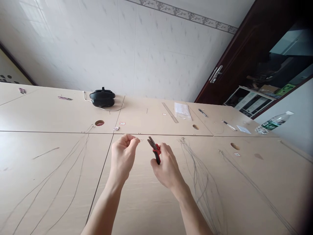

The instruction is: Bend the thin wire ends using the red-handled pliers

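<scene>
My right hand [167, 164] is wrapped round a pair of pliers [156, 150] with red and black handles. Their jaws point up and to the left, slightly apart, with nothing visible between them. To the left, my left hand [125, 156] pinches a thin piece of wire [141, 140] between thumb and forefinger. A small bent end of it sticks out toward the pliers; a gap separates the two. The rest of the wire is hidden in the fingers or too fine to follow. Both hands are above the pale wooden table [139, 202].
Long thin wires lie in bundles at left [73, 169], right of my hands [195, 169] and far right [254, 182]. Toward the wall are a black device [102, 98], a ruler [170, 112], a plastic bag [183, 111], pens [229, 125] and a water bottle [274, 122].
</scene>
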`<state>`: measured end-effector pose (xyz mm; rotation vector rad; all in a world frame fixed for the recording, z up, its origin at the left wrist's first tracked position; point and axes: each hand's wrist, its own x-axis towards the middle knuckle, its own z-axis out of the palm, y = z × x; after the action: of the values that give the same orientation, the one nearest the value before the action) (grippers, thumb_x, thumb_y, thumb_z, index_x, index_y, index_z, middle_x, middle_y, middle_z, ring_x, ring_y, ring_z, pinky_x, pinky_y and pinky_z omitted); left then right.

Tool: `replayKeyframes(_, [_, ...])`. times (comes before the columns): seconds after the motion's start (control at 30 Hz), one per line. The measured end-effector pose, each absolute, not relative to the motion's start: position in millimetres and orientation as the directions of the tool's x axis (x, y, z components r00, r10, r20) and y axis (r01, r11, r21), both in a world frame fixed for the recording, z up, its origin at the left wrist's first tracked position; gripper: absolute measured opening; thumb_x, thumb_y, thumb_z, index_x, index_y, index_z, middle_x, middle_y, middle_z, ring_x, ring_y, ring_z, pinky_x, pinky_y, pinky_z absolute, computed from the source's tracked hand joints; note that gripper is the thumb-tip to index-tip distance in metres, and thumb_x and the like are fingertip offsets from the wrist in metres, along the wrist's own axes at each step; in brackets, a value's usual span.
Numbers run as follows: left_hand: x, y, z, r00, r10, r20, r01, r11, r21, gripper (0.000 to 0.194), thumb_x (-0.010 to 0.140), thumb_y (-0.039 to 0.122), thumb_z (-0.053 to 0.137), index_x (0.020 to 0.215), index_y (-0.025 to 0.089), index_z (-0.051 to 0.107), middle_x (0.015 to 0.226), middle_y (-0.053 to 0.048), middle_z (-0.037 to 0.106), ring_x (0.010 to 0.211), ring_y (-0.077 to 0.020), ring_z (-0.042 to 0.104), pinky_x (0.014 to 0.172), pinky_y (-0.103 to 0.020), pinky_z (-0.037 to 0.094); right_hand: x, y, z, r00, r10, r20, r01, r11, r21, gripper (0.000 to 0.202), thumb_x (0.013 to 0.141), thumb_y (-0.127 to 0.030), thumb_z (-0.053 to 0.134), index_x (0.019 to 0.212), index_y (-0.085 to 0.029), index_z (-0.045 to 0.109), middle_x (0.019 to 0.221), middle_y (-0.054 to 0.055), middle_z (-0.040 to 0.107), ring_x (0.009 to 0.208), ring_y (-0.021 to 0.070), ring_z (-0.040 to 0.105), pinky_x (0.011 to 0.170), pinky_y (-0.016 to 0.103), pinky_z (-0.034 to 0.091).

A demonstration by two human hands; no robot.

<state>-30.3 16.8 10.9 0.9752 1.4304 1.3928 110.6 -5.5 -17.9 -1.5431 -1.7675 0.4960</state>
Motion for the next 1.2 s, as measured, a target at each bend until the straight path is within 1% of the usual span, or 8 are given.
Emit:
replayKeyframes(0.23, [-26.7,15.8,9.0,-0.292,0.956,-0.036,-0.021,0.031,0.999,0.014,0.072,0.025,0.061,0.061,0.017,0.057,0.052,0.005,0.044,0.049,-0.0065,0.024,0.043,-0.020,0.020,106.8,-9.9,-14.8,-0.058,0.966,0.252,0.710,0.218,-0.669,0.020,0.071,-0.009,0.047,0.084,-0.023,0.041,0.085,0.004,0.055,0.083,0.0229,0.052,0.074,0.038,0.046])
replayKeyframes(0.43, [-17.8,12.4,6.6,-0.254,0.967,0.012,0.011,-0.010,1.000,0.013,0.074,0.024,0.060,0.064,0.017,0.057,0.057,0.004,0.049,0.053,-0.0077,0.034,0.047,-0.019,0.028,105.4,-8.9,-14.5,-0.031,0.968,0.248,0.709,0.196,-0.677,0.020,0.070,-0.009,0.047,0.079,-0.024,0.037,0.081,0.002,0.053,0.080,0.0220,0.051,0.071,0.035,0.045])
replayKeyframes(0.6, [-13.9,11.2,3.6,-0.232,0.973,0.009,0.044,0.001,0.999,0.014,0.077,0.025,0.059,0.065,0.017,0.057,0.055,0.005,0.045,0.051,-0.0079,0.031,0.045,-0.020,0.027,104.8,-8.5,-14.7,-0.013,0.967,0.255,0.698,0.192,-0.690,0.020,0.069,-0.009,0.047,0.078,-0.024,0.037,0.080,0.002,0.053,0.079,0.0219,0.051,0.069,0.034,0.044])
replayKeyframes(0.77, [-9.7,12.1,-0.9,-0.189,0.982,0.018,0.039,-0.010,0.999,0.013,0.079,0.026,0.058,0.069,0.018,0.060,0.057,0.004,0.049,0.053,-0.0100,0.039,0.049,-0.021,0.033,103.3,-8.0,-15.1,0.007,0.968,0.252,0.689,0.178,-0.703,0.019,0.071,-0.010,0.045,0.074,-0.025,0.034,0.075,0.001,0.051,0.074,0.0210,0.050,0.064,0.032,0.042])
replayKeyframes(0.93, [-8.3,12.3,-2.8,-0.195,0.981,-0.008,0.047,0.018,0.999,0.017,0.079,0.029,0.059,0.068,0.017,0.058,0.061,0.002,0.056,0.050,-0.0083,0.034,0.043,-0.020,0.026,103.9,-6.6,-17.5,0.027,0.971,0.237,0.694,0.152,-0.704,0.020,0.073,-0.010,0.046,0.072,-0.025,0.032,0.072,0.000,0.050,0.071,0.0204,0.050,0.063,0.031,0.041])
replayKeyframes(1.0, [-8.5,12.3,-3.1,-0.201,0.980,-0.005,0.050,0.015,0.999,0.017,0.079,0.029,0.059,0.067,0.017,0.058,0.063,0.001,0.059,0.050,-0.0081,0.034,0.043,-0.020,0.026,103.9,-6.7,-17.5,0.035,0.971,0.235,0.698,0.145,-0.701,0.021,0.073,-0.010,0.046,0.072,-0.025,0.032,0.072,0.000,0.050,0.071,0.0203,0.050,0.062,0.031,0.041])
replayKeyframes(1.1, [-7.9,12.4,-3.2,-0.201,0.980,0.006,0.047,0.004,0.999,0.016,0.079,0.028,0.059,0.068,0.017,0.058,0.061,0.002,0.056,0.050,-0.0081,0.035,0.043,-0.019,0.028,103.9,-7.1,-17.2,0.034,0.973,0.227,0.701,0.139,-0.699,0.022,0.073,-0.010,0.046,0.071,-0.025,0.031,0.070,-0.001,0.049,0.069,0.0198,0.050,0.060,0.029,0.039])
replayKeyframes(1.2, [-6.3,12.6,-2.6,-0.194,0.981,-0.003,0.050,0.013,0.999,0.017,0.080,0.028,0.059,0.067,0.017,0.058,0.058,0.003,0.054,0.047,-0.0071,0.031,0.041,-0.019,0.025,104.4,-6.7,-18.0,0.035,0.978,0.208,0.701,0.124,-0.702,0.022,0.074,-0.011,0.046,0.070,-0.025,0.030,0.067,-0.002,0.047,0.066,0.0189,0.048,0.057,0.027,0.037])
